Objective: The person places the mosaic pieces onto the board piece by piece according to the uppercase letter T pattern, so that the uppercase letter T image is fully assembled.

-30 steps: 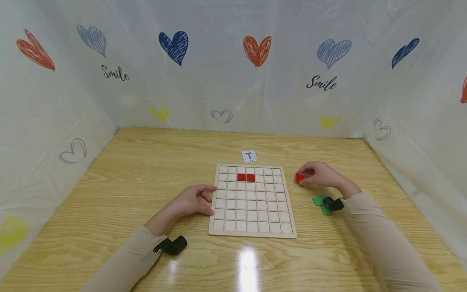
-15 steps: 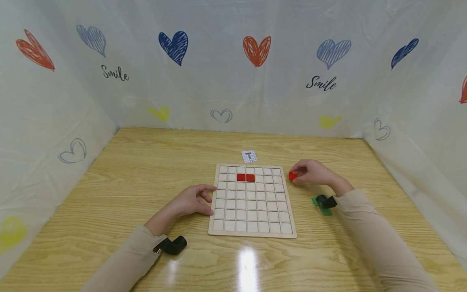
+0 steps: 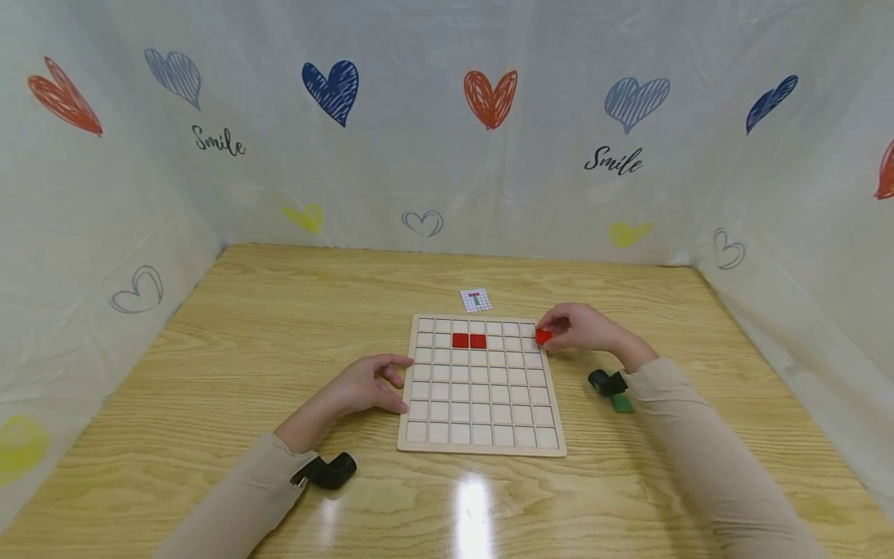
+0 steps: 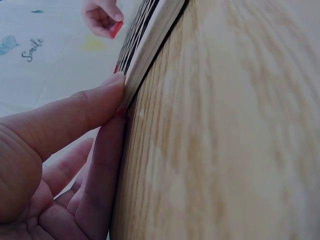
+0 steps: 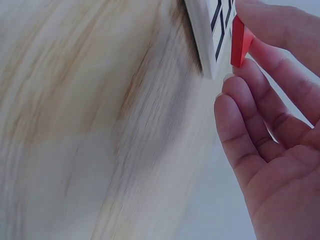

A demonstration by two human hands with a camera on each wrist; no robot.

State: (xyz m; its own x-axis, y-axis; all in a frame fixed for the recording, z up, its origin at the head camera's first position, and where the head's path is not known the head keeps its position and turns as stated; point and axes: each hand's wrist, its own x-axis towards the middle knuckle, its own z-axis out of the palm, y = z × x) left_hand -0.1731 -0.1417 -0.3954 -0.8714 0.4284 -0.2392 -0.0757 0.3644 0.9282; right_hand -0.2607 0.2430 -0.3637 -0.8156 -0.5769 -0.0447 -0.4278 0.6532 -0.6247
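Observation:
A wooden grid board (image 3: pixel 485 449) lies on the table, with two red tiles (image 3: pixel 460 341) side by side in its second row from the back. Thumb and fingers of the left hand (image 3: pixel 363 384) touch the board's left edge without curling round it; the left wrist view shows the fingertips against that edge (image 4: pixel 150 45). Between thumb and fingers the right hand (image 3: pixel 583 330) pinches a red tile (image 3: pixel 544 337), at the board's back right edge. The right wrist view shows this tile (image 5: pixel 239 42) tilted beside the board's corner.
A small card (image 3: pixel 476 300) with a printed grid and a T shape lies behind the board. Right of the board lies a green tile (image 3: pixel 621 404), near the black camera (image 3: pixel 606 383) on the right wrist. Another black camera (image 3: pixel 334 470) hangs at the left wrist.
The right hand has moved left with its red tile, from the bare table to the board's right edge. The left hand stays in place.

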